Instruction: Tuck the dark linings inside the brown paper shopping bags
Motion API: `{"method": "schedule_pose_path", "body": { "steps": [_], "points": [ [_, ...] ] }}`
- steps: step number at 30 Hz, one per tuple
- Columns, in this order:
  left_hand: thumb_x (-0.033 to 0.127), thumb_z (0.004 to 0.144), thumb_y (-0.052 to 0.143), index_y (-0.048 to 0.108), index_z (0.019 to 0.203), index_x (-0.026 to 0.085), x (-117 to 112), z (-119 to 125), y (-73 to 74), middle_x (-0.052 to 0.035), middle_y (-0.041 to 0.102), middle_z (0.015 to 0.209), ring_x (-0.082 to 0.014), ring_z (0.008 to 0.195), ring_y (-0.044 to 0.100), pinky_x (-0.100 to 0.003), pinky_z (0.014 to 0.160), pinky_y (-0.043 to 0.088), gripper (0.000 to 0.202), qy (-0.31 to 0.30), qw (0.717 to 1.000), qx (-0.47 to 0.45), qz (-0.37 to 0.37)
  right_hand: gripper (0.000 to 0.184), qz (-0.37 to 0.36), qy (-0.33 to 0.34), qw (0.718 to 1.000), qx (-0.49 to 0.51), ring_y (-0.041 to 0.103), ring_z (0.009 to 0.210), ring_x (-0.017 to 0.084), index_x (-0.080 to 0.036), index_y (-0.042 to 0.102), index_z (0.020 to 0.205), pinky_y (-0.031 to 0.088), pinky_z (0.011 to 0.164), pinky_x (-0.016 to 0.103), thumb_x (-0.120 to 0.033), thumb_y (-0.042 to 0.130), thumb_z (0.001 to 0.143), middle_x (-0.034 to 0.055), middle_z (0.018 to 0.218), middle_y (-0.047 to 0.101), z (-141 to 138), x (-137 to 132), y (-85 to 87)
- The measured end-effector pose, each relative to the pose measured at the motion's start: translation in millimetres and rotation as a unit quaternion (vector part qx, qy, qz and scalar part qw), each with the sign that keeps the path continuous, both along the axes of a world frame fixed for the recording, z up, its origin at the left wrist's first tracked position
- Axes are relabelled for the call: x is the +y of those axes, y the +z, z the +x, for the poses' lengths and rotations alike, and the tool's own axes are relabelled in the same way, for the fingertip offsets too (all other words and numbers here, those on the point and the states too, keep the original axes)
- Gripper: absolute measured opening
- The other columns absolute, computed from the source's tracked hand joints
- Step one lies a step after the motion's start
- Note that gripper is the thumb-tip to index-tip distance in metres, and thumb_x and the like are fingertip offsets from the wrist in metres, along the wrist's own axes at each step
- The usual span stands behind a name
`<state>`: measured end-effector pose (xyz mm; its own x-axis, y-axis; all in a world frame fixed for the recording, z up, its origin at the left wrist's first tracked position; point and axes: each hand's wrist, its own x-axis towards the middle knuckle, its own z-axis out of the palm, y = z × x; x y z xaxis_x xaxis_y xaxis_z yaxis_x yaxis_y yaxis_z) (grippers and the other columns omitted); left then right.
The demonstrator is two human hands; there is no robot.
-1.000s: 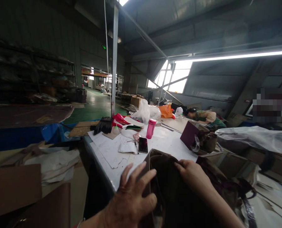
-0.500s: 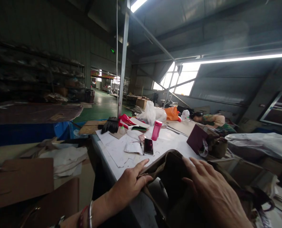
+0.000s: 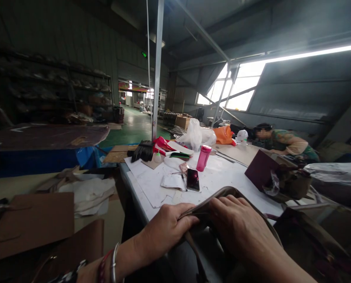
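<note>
Now, left hand (image 3: 166, 224): your fingers, pinched almost closed, hold the rim of the dark bag (image 3: 205, 208).
Right hand (image 3: 240, 222): your fingers curl over it; can't tell if gripping.
Bag: beneath your fingers.
Rim: could crease under uneven pull.

open lane over white-topped table (image 3: 228, 173) between pink cylindrical bottle (image 3: 204, 158) and boxy maroon bag (image 3: 259, 169), black rectangular phone (image 3: 193, 180) and white notebook (image 3: 172, 181) obstructing leftward, rim of dark brown soft bag (image 3: 203, 208) just beyond right hand (image 3: 237, 221)
</note>
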<state>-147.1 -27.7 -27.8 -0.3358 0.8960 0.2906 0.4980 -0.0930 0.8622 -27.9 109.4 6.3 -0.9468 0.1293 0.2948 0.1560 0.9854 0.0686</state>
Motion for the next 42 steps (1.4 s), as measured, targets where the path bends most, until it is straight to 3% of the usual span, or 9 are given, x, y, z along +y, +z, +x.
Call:
{"method": "schedule_pose_path", "body": {
  "steps": [7,17,23,28,33,35,38,42],
  "points": [
    [0.022,0.082,0.049,0.064,0.092,0.019,6,-4,-2.5,0.0014,0.064,0.084,-0.0147,0.083,0.057,-0.020,0.076,0.041,0.019,0.037,0.999,-0.020,-0.015,0.007,-0.027,-0.079,0.996,-0.023,0.055,0.074,0.021,-0.022,0.055,0.083,0.031,0.064,0.031,-0.017,0.050,0.082,0.0013,0.077,0.063,-8,-2,3.9],
    [0.025,0.084,0.047,0.064,0.100,0.023,11,-2,-3.3,0.0033,0.064,0.079,-0.0127,0.079,0.057,-0.019,0.076,0.042,0.023,0.053,0.998,-0.021,-0.010,0.005,-0.019,-0.125,0.992,-0.010,0.058,0.074,0.023,-0.019,0.056,0.075,0.031,0.062,0.031,-0.019,0.053,0.079,0.0038,0.073,0.063,-13,-6,8.0],
    [0.026,0.084,0.046,0.065,0.088,0.020,11,0,-3.8,0.0029,0.062,0.074,-0.0136,0.077,0.057,-0.019,0.075,0.042,0.021,0.056,0.998,-0.007,-0.022,0.006,-0.016,-0.145,0.989,-0.009,0.059,0.074,0.023,-0.019,0.057,0.075,0.031,0.062,0.031,-0.019,0.052,0.080,0.0050,0.072,0.064,-13,-9,9.0],
    [0.028,0.084,0.044,0.064,0.082,0.019,11,2,-1.8,0.0021,0.061,0.070,-0.0140,0.075,0.057,-0.020,0.074,0.042,0.023,0.063,0.997,0.017,-0.034,0.004,-0.020,-0.145,0.989,-0.002,0.059,0.076,0.023,-0.018,0.057,0.077,0.031,0.063,0.031,-0.018,0.054,0.078,0.0045,0.074,0.065,-12,-8,8.1],
    [0.029,0.082,0.046,0.060,0.102,0.021,16,-1,7.6,0.0003,0.064,0.089,-0.0151,0.081,0.057,-0.021,0.074,0.041,0.026,0.044,0.996,0.067,-0.047,0.004,0.001,-0.132,0.991,0.017,0.057,0.074,0.021,-0.018,0.058,0.076,0.029,0.064,0.031,-0.018,0.055,0.079,0.0033,0.074,0.064,-13,-11,7.9],
    [0.027,0.080,0.047,0.063,0.094,0.018,20,-4,13.9,-0.0001,0.064,0.084,-0.0153,0.077,0.056,-0.021,0.069,0.040,0.023,0.019,0.993,0.098,-0.069,0.004,0.015,-0.110,0.993,0.030,0.056,0.073,0.020,-0.019,0.058,0.075,0.028,0.064,0.031,-0.018,0.056,0.079,0.0021,0.073,0.064,-11,-10,7.2],
    [0.020,0.076,0.042,0.062,0.069,0.013,26,-8,23.7,0.0012,0.057,0.062,-0.0118,0.058,0.049,-0.019,0.053,0.035,0.022,-0.030,0.982,0.130,-0.133,0.004,0.029,-0.061,0.997,0.048,0.052,0.076,0.019,-0.021,0.058,0.075,0.028,0.065,0.030,-0.022,0.061,0.077,-0.0001,0.074,0.062,-3,-3,5.1],
    [0.020,0.072,0.042,0.055,0.059,0.011,27,-13,30.1,0.0032,0.043,0.051,-0.0088,0.049,0.038,-0.019,0.044,0.025,0.021,-0.016,0.975,0.132,-0.178,0.008,0.060,-0.017,0.995,0.075,0.047,0.075,0.017,-0.024,0.058,0.074,0.027,0.065,0.028,-0.020,0.065,0.074,-0.0021,0.076,0.059,11,15,1.9]
  ]
}}
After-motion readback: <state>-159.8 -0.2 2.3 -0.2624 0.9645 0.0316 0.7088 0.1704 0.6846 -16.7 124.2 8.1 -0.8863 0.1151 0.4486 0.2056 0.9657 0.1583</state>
